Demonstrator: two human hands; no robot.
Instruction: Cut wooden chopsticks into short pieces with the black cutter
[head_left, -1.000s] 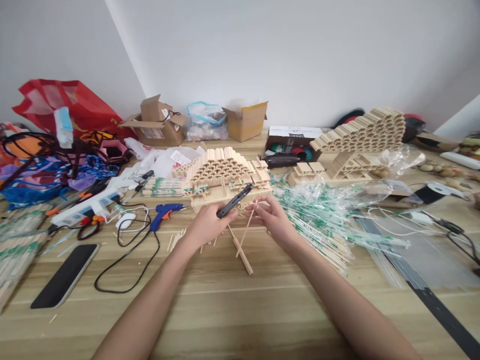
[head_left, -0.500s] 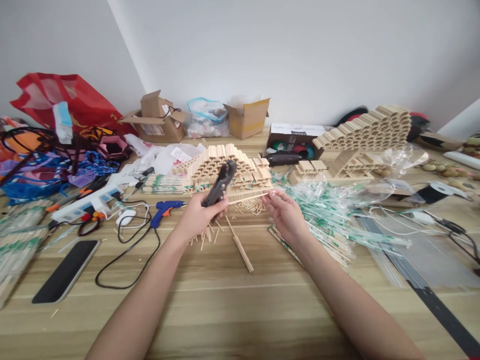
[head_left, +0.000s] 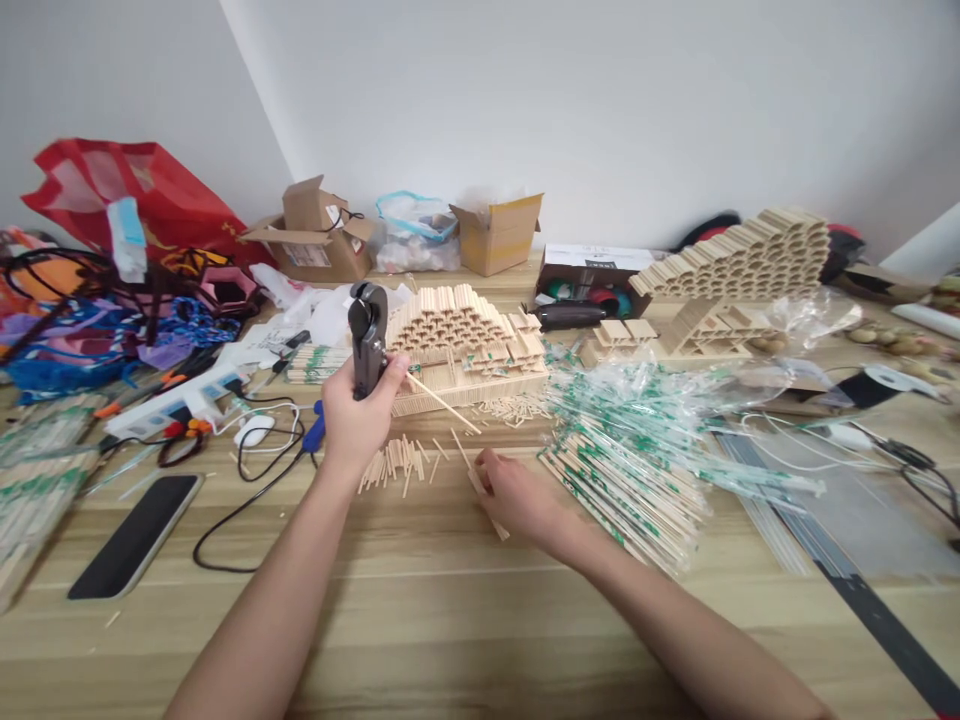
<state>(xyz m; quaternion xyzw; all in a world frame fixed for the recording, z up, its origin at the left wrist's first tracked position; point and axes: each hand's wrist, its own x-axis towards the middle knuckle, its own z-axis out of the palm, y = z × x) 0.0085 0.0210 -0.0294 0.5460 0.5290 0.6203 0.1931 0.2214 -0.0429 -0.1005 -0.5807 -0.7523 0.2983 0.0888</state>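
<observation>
My left hand [head_left: 361, 412] is closed round a black cutter tool [head_left: 368, 338], held upright, and a thin wooden stick [head_left: 442, 403] slants out from the same grip toward the right. My right hand [head_left: 514, 492] lies low on the table with its fingers curled on a wooden stick piece [head_left: 487, 507]. Short cut stick bits [head_left: 396, 462] lie scattered between the hands. Behind them stands a stepped model built of wooden sticks [head_left: 465, 340].
A heap of wrapped chopsticks [head_left: 630, 455] lies to the right, with a second stick model [head_left: 739, 265] behind it. On the left are a black phone [head_left: 135, 535], a blue glue gun [head_left: 315, 428], cables, a power strip [head_left: 176, 405] and a red bag [head_left: 127, 200]. Cardboard boxes [head_left: 495, 232] line the wall.
My left hand raised the cutter upright and moved left, now also holding the thin stick. My right hand let go of that stick and dropped to the piece on the table.
</observation>
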